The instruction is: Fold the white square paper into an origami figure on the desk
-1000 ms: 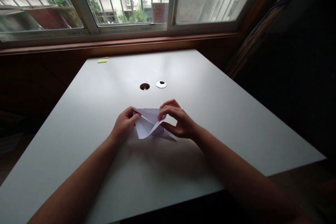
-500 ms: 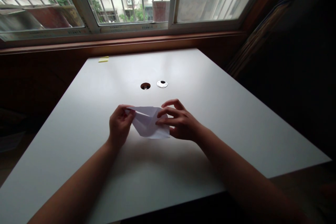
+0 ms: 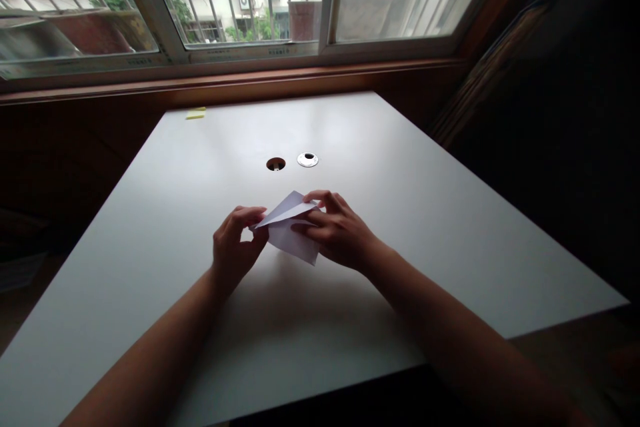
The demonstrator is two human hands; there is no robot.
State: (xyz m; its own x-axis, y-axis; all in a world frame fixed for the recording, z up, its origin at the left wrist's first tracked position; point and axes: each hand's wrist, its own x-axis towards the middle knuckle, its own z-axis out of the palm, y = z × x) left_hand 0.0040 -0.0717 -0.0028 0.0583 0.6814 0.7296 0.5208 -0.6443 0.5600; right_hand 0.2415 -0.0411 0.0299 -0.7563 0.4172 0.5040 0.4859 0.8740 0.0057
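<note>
The folded paper [image 3: 296, 242] hangs above the pale worktop [image 3: 150, 227], nearer than the round hole [image 3: 276, 165]. Left hand [image 3: 234, 247]: grip pinches its left corner. Right hand [image 3: 345, 232]: grip pinches its right end, fingers about the upper flap.

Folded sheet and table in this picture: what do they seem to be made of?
The folded sheet: most likely plain paper, white to pale lilac and matte, judging by its thin edges and the way it folds and bends. The table: a smooth, whitish top with a soft sheen, perhaps laminate or painted board; the look alone leaves it open.
</note>
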